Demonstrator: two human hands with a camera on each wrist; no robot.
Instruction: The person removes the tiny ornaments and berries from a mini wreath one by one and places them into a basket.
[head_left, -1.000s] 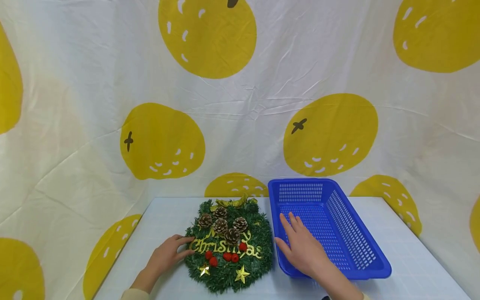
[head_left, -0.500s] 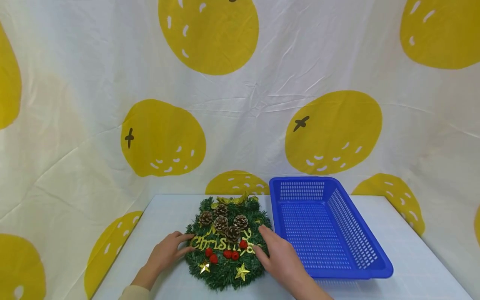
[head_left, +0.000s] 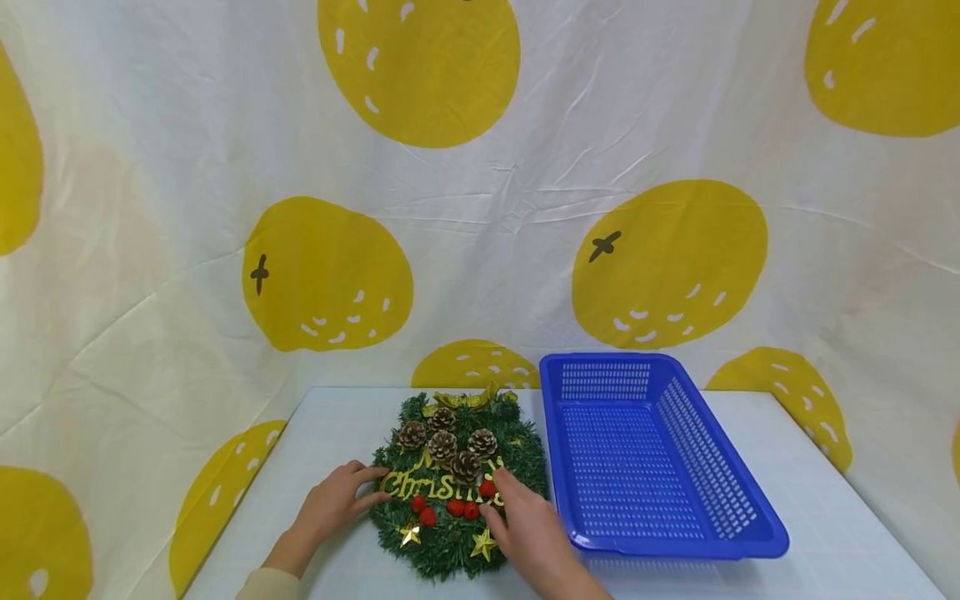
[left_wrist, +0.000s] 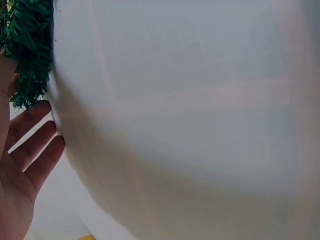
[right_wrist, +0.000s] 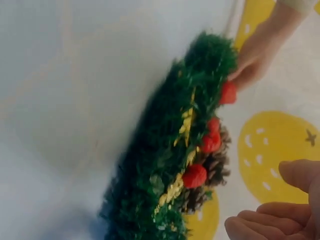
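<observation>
A green Christmas wreath (head_left: 438, 558) lies on the table, decorated with pinecones (head_left: 465, 468), red berries (head_left: 427, 517), gold stars (head_left: 483, 543) and gold lettering (head_left: 408, 486). My left hand (head_left: 337, 500) rests at the wreath's left edge, its thumb and a finger touching the greenery; in the left wrist view (left_wrist: 20, 185) the other fingers are straight and spread against the table. Over the lower right of the wreath hovers my right hand (head_left: 532, 533), thumb and fingers apart near a red berry (head_left: 487, 488). In the right wrist view, nothing sits between this thumb (right_wrist: 300, 172) and the fingers.
A blue perforated basket (head_left: 750, 500) with nothing in it stands right of the wreath. Behind the white table (head_left: 337, 425) hangs a cloth (head_left: 487, 275) printed with yellow fruit. A gold ribbon (head_left: 465, 402) tops the wreath.
My right hand has moved left from above the basket's near left side to over the wreath's lower right. My left hand has stayed at the wreath's left edge.
</observation>
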